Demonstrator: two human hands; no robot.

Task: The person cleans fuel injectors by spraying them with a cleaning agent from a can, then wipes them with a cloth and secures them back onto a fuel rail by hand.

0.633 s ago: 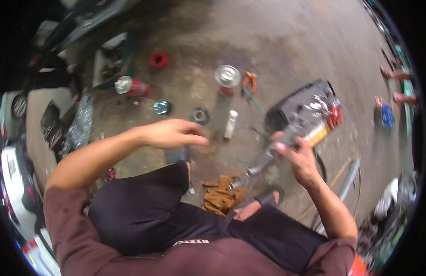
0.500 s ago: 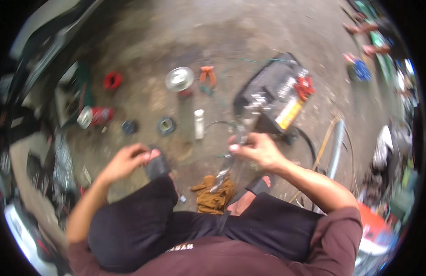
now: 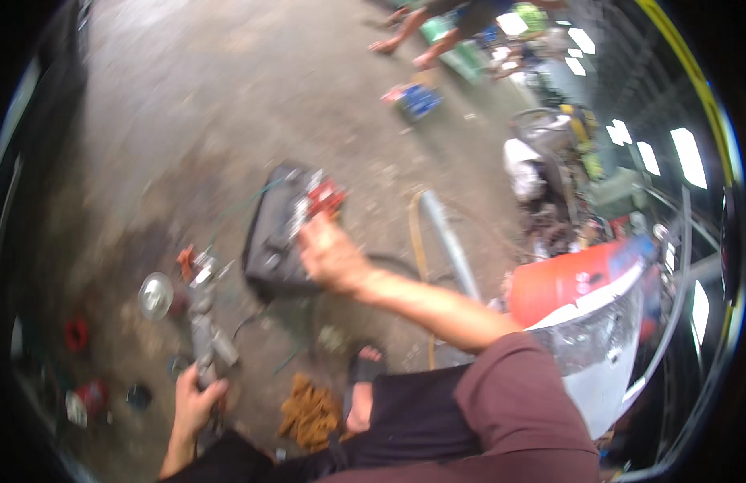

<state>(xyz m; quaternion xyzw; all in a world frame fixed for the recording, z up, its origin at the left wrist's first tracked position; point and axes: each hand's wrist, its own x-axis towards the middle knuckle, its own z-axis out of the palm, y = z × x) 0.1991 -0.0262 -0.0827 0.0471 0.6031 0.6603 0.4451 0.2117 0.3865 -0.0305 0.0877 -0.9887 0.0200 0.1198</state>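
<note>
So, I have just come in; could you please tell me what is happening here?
A person in a maroon shirt is low over a grey floor. The left hand holds a long silver metal tool. The right hand is at a black boxy case, close to its bright red part; blur hides whether it grips anything. A crumpled ochre-brown fabric item lies on the floor, nearer the person.

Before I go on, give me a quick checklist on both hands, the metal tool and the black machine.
1. Left hand holding the metal tool: ok.
2. Tool's far end clear of the orange-handled pliers: cannot tell; they look close, blurred.
3. Right hand at the black machine: ok.
4. Right hand's grip there: cannot tell; fingers hidden.
5. Hands gloved: not ok; both bare.
</note>
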